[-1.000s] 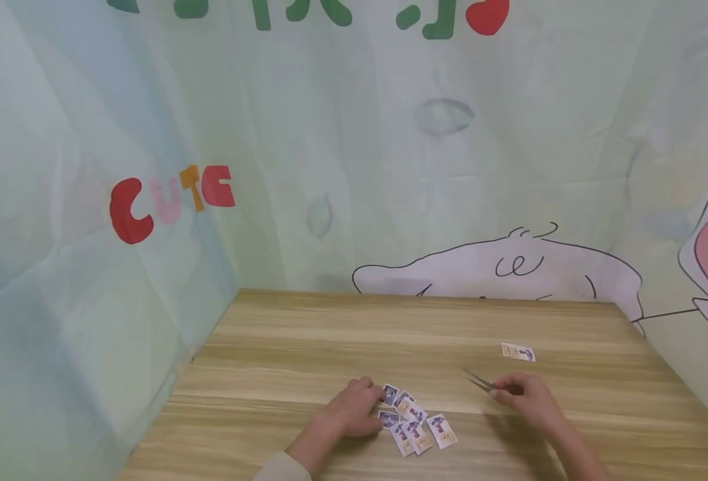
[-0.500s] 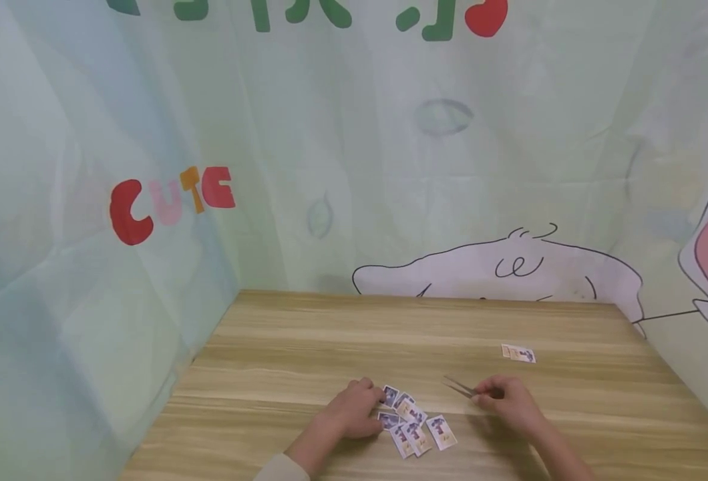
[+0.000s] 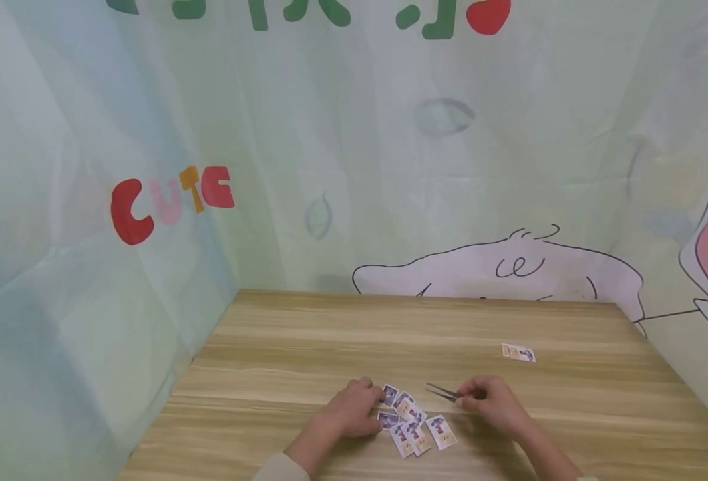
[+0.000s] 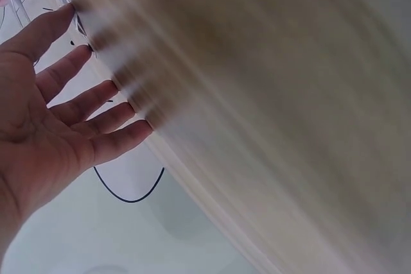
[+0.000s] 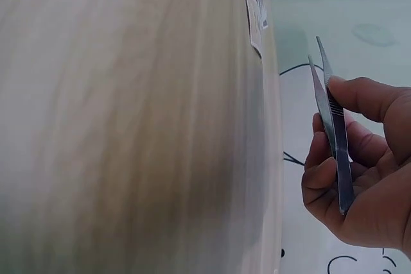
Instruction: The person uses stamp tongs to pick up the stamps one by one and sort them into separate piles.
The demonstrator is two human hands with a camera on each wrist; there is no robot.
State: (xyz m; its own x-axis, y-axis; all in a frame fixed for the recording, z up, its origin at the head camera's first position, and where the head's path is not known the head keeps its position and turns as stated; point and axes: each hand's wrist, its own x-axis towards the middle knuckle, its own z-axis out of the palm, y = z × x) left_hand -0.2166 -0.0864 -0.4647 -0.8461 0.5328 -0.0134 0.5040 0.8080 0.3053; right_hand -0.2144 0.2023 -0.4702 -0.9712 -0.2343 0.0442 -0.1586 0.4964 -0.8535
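Note:
My right hand [image 3: 491, 401] holds a pair of metal tweezers [image 5: 334, 123] between thumb and fingers, the tips slightly apart and pointing left, with nothing between them. Several small printed cards [image 3: 415, 437] lie in an overlapping cluster on the table, left of the tweezers. One card [image 3: 441, 431] lies just right of the cluster. My left hand [image 3: 354, 409] rests at the cluster's left side, its fingers spread and its fingertips on the tabletop in the left wrist view; thumb and index finger are right at the edges of two dark-faced cards [image 3: 389, 420].
Farther back on the right, overlapping cards [image 3: 519, 353] lie on the wooden table [image 3: 306, 341]. A printed fabric backdrop [image 3: 330, 147] hangs behind the table and along its sides.
My right hand has moved left with the tweezers, bringing their tips closer to the card cluster. The left hand and the cards have stayed in place.

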